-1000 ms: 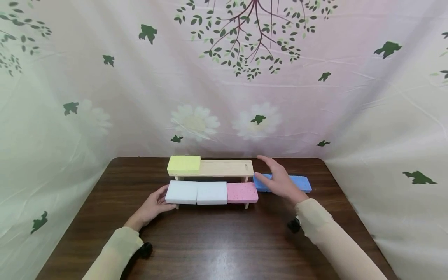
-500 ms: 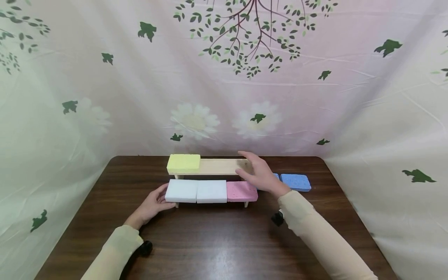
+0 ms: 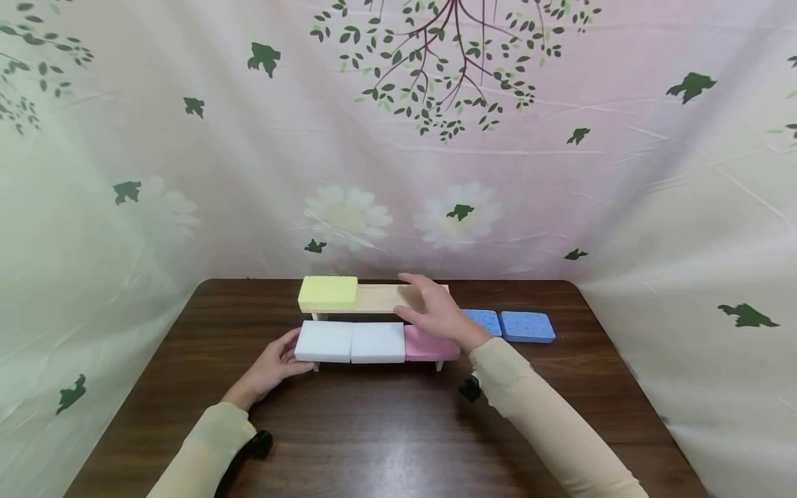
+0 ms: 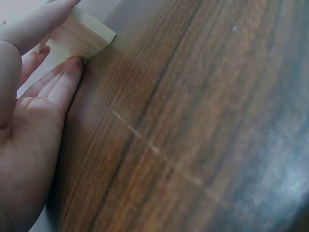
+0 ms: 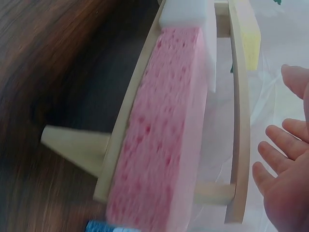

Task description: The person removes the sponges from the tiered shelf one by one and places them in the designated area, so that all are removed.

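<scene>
In the head view two low wooden stands, one behind the other, bear sponges. On the front stand (image 5: 104, 179) lie two white sponges (image 3: 350, 341) and a pink sponge (image 3: 429, 344). A yellow sponge (image 3: 327, 293) occupies the left part of the rear stand (image 3: 378, 298). My left hand (image 3: 272, 366) holds the front stand's left end; the left wrist view shows thumb and fingers on either side of its pale wood (image 4: 79, 36). With fingers spread and nothing held, my right hand (image 3: 438, 312) hovers over the rear stand's right part, overlapping the pink sponge.
Two blue sponges (image 3: 526, 326) lie on the dark wooden table (image 3: 386, 429), right of the stands. Behind the table hangs a cloth (image 3: 398, 159) printed with leaves and flowers, and it covers both sides too.
My right hand has moved left, from near the blue sponges to over the rear stand, uncovering both blue sponges. My left hand has stayed at the front stand's end.
</scene>
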{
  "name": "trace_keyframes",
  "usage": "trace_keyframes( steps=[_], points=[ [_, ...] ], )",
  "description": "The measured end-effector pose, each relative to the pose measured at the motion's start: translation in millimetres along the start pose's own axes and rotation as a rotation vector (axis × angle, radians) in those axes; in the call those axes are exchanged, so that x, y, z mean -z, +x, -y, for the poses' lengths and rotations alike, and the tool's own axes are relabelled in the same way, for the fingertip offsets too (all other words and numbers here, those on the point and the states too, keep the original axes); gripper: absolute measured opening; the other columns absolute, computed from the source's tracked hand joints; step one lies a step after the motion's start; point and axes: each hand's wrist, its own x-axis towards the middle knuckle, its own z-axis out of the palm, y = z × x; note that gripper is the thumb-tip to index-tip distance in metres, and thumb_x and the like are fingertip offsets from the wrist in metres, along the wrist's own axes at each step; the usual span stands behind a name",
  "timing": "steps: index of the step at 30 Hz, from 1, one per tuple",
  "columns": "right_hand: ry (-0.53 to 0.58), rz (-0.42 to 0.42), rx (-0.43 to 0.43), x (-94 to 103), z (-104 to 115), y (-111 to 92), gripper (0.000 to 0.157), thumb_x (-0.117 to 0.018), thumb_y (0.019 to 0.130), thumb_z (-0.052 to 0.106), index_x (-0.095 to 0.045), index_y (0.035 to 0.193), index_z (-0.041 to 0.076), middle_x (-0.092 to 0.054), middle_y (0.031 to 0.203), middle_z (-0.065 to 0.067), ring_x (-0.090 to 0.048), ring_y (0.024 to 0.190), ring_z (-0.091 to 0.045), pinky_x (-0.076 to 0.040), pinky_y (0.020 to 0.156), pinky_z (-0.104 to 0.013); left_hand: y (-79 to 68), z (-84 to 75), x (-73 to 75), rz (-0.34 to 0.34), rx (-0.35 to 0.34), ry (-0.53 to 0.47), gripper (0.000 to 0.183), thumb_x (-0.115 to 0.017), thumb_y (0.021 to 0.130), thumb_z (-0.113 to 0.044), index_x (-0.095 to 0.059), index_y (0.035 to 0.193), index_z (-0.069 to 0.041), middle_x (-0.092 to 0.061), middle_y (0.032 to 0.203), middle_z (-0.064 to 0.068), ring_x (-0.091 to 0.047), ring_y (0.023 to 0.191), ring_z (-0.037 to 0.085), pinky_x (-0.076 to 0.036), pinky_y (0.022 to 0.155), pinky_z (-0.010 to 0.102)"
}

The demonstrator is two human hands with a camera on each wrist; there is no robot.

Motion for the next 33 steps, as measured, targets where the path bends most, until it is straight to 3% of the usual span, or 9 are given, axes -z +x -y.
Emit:
trace_keyframes(
  steps=[11,17,33],
  points=[
    [0.012,0.065,-0.005,-17.0,17.2,15.5,0.074,-0.071,0.101,0.042,-0.041,0.16,0.009,-0.047,0.161,-0.009,-0.043,0.149,-0.028,-0.038,0.121,-0.048,-2.3,0.4,0.2,0.007,-0.008,-0.012,0.096,-0.085,0.09,-0.01,-0.024,0.164,0.001,-0.035,0.163,0.029,-0.049,0.142,0.033,-0.05,0.104,0.02],
    [-0.009,0.091,0.0,-25.0,24.1,23.6,0.076,-0.072,0.101,0.04,-0.04,0.161,0.006,-0.046,0.162,-0.012,-0.043,0.149,-0.029,-0.037,0.122,-0.045,-2.0,1.3,0.6,0.004,-0.009,-0.01,0.097,-0.085,0.09,-0.01,-0.024,0.164,0.002,-0.034,0.163,0.03,-0.044,0.145,0.04,-0.05,0.104,0.021],
    [-0.026,0.099,0.015,-40.2,38.6,39.1,0.077,-0.073,0.1,0.039,-0.04,0.16,0.005,-0.046,0.161,-0.015,-0.042,0.149,-0.032,-0.035,0.123,-0.048,-0.8,2.8,-0.2,0.004,0.003,-0.004,0.096,-0.084,0.09,-0.011,-0.024,0.164,0.0,-0.034,0.164,0.029,-0.044,0.145,0.043,-0.05,0.105,0.023]
  ],
)
